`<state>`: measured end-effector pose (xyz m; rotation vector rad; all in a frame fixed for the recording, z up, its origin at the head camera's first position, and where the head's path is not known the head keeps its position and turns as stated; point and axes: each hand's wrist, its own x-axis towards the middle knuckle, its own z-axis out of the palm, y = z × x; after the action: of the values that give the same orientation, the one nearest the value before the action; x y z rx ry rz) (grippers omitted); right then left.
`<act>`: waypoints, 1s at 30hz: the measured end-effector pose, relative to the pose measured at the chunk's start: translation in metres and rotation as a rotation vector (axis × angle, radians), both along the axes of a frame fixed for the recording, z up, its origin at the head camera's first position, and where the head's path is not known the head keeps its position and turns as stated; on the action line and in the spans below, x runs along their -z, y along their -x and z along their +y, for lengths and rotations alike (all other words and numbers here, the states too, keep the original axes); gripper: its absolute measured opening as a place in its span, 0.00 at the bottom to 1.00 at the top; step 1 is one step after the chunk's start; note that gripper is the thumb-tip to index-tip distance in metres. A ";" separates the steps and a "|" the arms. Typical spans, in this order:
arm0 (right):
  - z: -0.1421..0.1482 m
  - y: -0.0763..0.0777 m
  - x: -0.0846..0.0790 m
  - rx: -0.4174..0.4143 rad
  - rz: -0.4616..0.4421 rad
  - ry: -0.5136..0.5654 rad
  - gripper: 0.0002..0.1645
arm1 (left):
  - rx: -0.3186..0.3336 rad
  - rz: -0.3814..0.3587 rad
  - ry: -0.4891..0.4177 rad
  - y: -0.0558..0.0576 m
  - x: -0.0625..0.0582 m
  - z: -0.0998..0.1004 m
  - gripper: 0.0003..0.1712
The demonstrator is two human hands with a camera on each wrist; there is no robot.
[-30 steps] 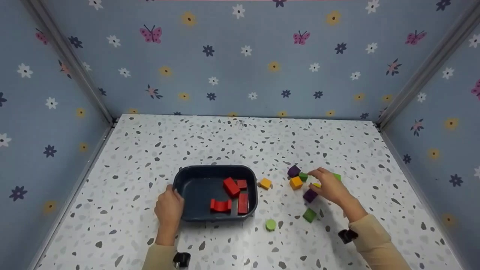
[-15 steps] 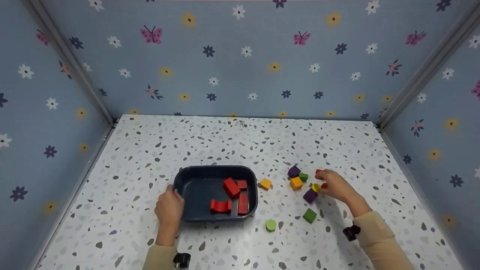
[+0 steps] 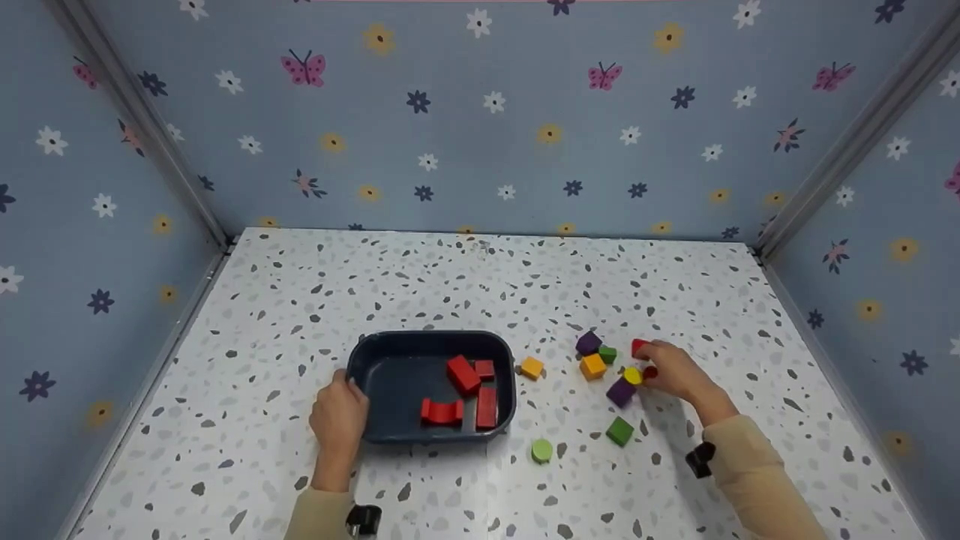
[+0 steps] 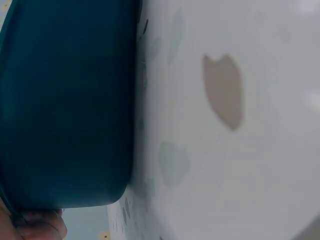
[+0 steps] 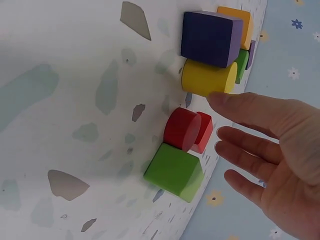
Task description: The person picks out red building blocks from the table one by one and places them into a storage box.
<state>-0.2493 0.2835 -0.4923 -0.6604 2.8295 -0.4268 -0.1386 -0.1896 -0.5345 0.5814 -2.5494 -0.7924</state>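
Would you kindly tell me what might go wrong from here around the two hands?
The right hand is close to the yellow wooden-looking cylinder, so it might nudge it into the purple cube beside it. The upright red cylinder sits by the light green rectangular block, so grasping one could shift the other. The left hand grips one end of the dark blue rectangular plastic-looking tub, and a tug might slide the red blocks inside.

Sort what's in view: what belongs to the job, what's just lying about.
Apparently in the job:
dark blue container, gripped by the left hand
four red blocks inside it
red cylinder and red piece near the right hand

Apparently just lying about:
yellow cylinder
purple blocks
orange blocks
green blocks
light green disc
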 end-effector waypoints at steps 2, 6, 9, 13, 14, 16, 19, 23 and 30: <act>0.001 0.001 0.001 0.004 -0.013 -0.012 0.23 | -0.002 -0.003 -0.001 0.000 0.000 0.000 0.09; 0.002 0.003 0.003 0.014 -0.051 -0.022 0.23 | -0.004 0.000 0.001 0.000 0.001 0.000 0.09; 0.003 0.004 0.005 0.020 -0.072 -0.022 0.23 | -0.003 0.004 0.003 0.000 0.001 0.000 0.09; 0.003 0.005 0.007 0.029 -0.090 -0.036 0.23 | -0.004 0.004 0.007 0.000 0.001 0.000 0.09; 0.003 0.006 0.008 0.033 -0.094 -0.039 0.23 | -0.004 0.003 0.006 0.000 0.001 0.000 0.09; 0.003 0.006 0.009 0.038 -0.099 -0.052 0.22 | -0.004 0.000 0.003 0.000 0.000 0.000 0.09; 0.001 0.007 0.010 0.051 -0.101 -0.081 0.20 | -0.002 -0.009 -0.006 0.000 -0.001 0.000 0.10; 0.001 0.008 0.012 0.028 -0.080 -0.122 0.17 | 0.005 -0.024 -0.010 -0.001 -0.002 0.000 0.11; 0.002 0.010 0.015 -0.028 -0.016 -0.140 0.11 | 0.009 -0.051 -0.018 0.000 -0.003 0.000 0.11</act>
<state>-0.2590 0.2854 -0.5068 -0.6639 2.8001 -0.2262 -0.1389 -0.1898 -0.5315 0.6034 -2.5948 -0.8150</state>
